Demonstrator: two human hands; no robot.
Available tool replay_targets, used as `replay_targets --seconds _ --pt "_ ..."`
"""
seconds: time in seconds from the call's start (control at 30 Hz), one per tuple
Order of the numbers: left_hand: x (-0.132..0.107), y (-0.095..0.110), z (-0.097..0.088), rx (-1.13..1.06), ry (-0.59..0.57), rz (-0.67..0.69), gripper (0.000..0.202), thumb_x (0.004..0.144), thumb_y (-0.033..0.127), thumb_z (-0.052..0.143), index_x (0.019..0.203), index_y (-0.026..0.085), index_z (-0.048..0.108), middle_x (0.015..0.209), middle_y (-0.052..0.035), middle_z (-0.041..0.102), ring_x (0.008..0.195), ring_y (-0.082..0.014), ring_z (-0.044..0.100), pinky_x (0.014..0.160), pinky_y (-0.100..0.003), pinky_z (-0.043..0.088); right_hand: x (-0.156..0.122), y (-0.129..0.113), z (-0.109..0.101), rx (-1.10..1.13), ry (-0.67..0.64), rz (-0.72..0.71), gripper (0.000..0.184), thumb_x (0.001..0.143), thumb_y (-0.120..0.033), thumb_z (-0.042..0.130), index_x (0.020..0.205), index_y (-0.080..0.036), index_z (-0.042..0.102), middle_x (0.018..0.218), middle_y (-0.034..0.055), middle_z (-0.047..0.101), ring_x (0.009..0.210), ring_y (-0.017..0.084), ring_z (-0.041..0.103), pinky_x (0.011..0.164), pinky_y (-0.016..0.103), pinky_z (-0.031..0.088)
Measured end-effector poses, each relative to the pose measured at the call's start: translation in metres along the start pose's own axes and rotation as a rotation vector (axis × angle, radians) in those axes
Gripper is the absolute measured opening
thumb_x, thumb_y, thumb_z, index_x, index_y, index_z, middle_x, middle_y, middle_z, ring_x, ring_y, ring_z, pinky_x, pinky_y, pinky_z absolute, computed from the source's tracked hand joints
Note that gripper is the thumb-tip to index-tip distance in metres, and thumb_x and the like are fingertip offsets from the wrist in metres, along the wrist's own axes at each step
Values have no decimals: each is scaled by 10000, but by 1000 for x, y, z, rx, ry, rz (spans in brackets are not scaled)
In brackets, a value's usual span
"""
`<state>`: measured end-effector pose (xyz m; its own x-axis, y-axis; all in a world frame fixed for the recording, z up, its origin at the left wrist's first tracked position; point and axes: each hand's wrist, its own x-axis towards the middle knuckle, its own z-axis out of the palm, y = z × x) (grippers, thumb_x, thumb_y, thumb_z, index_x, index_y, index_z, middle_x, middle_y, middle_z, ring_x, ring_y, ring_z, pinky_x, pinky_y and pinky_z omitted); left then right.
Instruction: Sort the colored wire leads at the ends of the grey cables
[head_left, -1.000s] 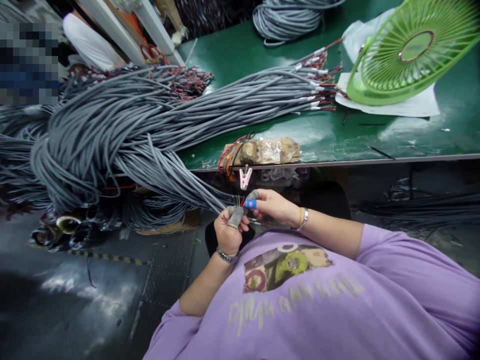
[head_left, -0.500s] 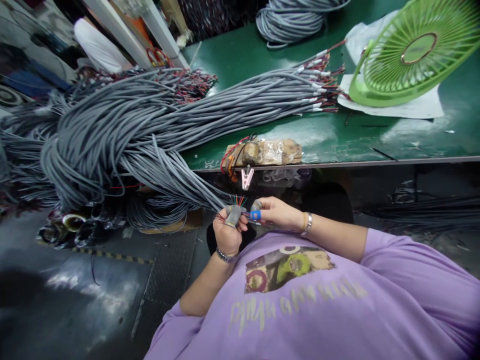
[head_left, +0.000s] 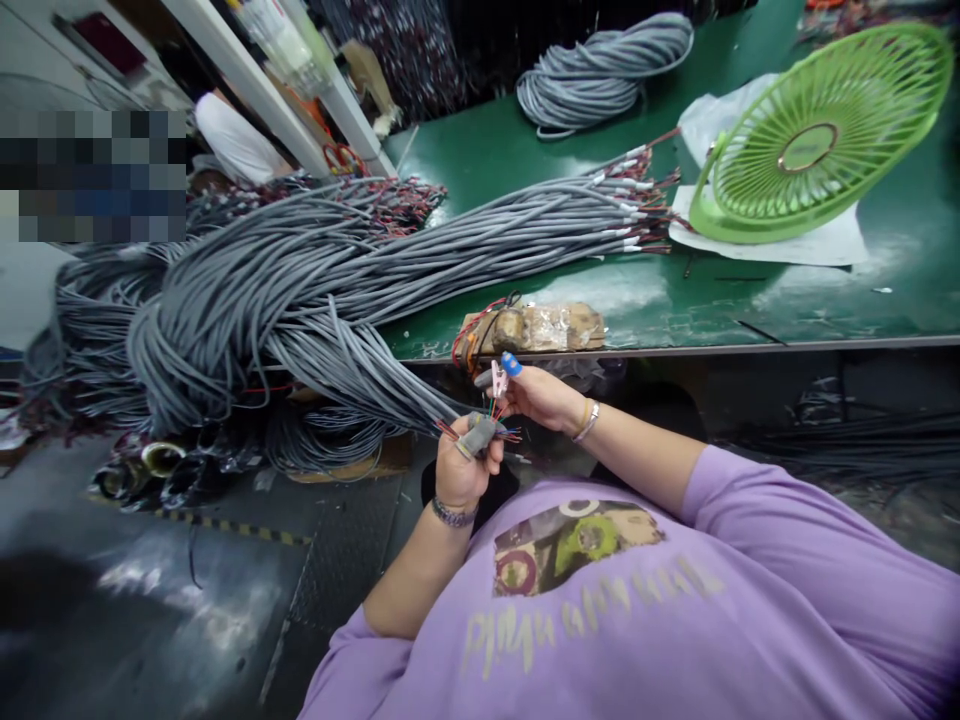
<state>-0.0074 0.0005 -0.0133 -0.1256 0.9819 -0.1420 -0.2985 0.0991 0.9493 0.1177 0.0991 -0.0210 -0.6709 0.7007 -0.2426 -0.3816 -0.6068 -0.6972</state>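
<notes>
My left hand (head_left: 463, 465) is closed around the end of a grey cable, its thumb in a grey finger cover. Thin coloured wires (head_left: 493, 407) fan out from that grip, some rising toward a small pink clothespin (head_left: 498, 380) at the bench edge. My right hand (head_left: 546, 398), with a blue cover on the thumb and a grey one on a finger, is closed about the clothespin. Whether it also grips wire ends is hidden. From my left hand a bundle of grey cables (head_left: 375, 365) runs back up to the bench.
Heaped grey cables (head_left: 217, 290) with stripped ends cover the left of the green bench (head_left: 720, 300). A taped wooden block (head_left: 551, 327) lies at its front edge. A green fan (head_left: 817, 140) stands right; a coiled cable (head_left: 600, 75) lies behind. A person's white sleeve (head_left: 236, 135) shows far left.
My right hand has moved up from beside my left hand to the clothespin and closed on it. My left hand keeps hold of the cable. The whole view has shifted slightly.
</notes>
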Motion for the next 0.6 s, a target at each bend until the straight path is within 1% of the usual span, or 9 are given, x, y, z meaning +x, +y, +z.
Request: replay_targets --seconds 0.1,0.27,0.43,0.6 --pt "3 2 3 15 -2 -31 303 734 419 699 640 144 611 435 17 559 292 -49 416 302 -160 248 5 6 1 102 16 -6 475 807 -614 585 812 -146 667 703 27 624 560 87 513 540 208 458" --pt "3 1 6 54 2 -70 338 702 448 718 610 147 594 431 16 560 287 -49 407 297 -163 252 9 10 5 232 109 -17 439 766 -596 646 750 -158 649 665 13 610 560 91 511 531 207 438" --pt "5 -3 5 57 -5 -100 317 705 428 721 621 145 606 432 16 565 283 -50 413 294 -157 248 9 8 9 275 152 -47 412 729 -558 708 721 -151 646 652 2 601 560 77 510 503 185 403" --pt "4 -1 6 55 -15 -93 314 710 427 718 633 139 621 432 14 565 283 -50 414 292 -155 246 9 8 8 260 150 -34 383 752 -534 700 739 -155 649 655 5 604 571 86 515 502 194 397"
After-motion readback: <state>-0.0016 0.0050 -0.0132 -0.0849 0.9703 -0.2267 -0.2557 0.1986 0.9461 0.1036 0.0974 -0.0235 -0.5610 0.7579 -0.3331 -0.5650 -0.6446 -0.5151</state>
